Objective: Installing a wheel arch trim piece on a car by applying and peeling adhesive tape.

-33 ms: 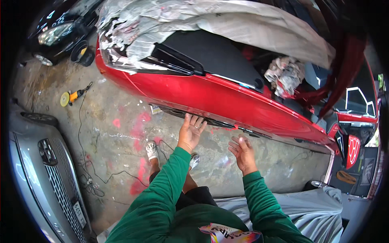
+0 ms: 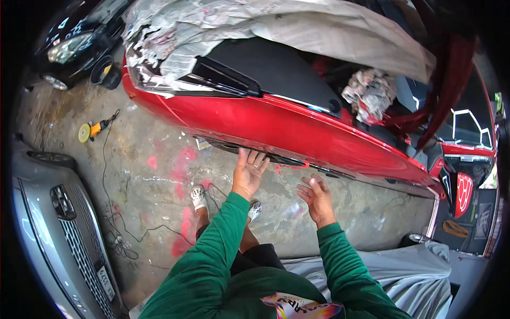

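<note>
A red car body [image 2: 319,130] stretches across the view in front of me. My left hand [image 2: 249,173] is held with its fingers spread at the black lower edge of that car. Whether its fingertips touch the edge, I cannot tell. To the right, my right hand [image 2: 317,203] hovers over the floor, apart from the car, with loosely bent fingers and nothing in them. Paper masking sheets [image 2: 329,26] cover the upper part of the car, and a crumpled paper bundle [image 2: 369,93] lies in its opening.
A yellow and black power polisher [image 2: 94,128] lies on the concrete floor, its cord trailing toward my feet. On the left stands a silver car [image 2: 48,212]; a black car [image 2: 74,48] and a black bucket [image 2: 110,77] are beyond. Grey sheeting [image 2: 366,276] lies behind me at right.
The red car appears slightly farther left in the view. Both hands keep nearly the same pose and place.
</note>
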`<state>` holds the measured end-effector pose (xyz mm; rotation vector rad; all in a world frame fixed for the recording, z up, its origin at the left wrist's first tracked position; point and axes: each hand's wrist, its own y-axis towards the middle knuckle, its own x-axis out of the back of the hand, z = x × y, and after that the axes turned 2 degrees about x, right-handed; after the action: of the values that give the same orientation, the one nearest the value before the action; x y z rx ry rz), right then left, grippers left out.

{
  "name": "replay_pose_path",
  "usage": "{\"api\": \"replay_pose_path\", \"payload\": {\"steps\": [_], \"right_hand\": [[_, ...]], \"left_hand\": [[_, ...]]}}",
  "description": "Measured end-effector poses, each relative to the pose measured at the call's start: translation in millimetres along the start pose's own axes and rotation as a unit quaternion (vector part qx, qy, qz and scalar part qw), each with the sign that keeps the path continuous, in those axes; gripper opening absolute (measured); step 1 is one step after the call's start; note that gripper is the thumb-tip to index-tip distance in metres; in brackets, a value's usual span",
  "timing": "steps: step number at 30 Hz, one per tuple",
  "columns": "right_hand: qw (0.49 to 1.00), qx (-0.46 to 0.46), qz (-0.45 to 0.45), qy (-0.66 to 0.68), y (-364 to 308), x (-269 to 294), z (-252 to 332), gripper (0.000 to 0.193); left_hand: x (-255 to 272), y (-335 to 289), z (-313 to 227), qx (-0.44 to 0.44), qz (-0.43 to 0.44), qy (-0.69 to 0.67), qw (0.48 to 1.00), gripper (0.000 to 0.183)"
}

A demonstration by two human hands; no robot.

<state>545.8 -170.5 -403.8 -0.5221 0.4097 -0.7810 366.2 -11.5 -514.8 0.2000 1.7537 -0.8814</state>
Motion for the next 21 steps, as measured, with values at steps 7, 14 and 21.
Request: {"api": "replay_pose_path", "payload": {"steps": [7, 14, 21], "right_hand": [[0.997, 0.003, 0.009, -0.077, 5.4, -11.0, -1.0, 0.08], [0.997, -0.019, 0.049, -0.048, 30.5, -28.6, -13.2, 0.064], [0.996, -0.023, 0.078, 0.041, 41.5, 17.8, -10.4, 0.028]], "left_hand": [[-13.2, 7.1, 23.3, -0.025, -0.223, -0.023, 0.974, 0.086], [-92.6, 52.0, 69.5, -0.09, -0.136, -0.077, 0.984, 0.07], [-108.8, 44.7, 94.2, -0.068, -0.196, -0.015, 0.978, 0.063]]}}
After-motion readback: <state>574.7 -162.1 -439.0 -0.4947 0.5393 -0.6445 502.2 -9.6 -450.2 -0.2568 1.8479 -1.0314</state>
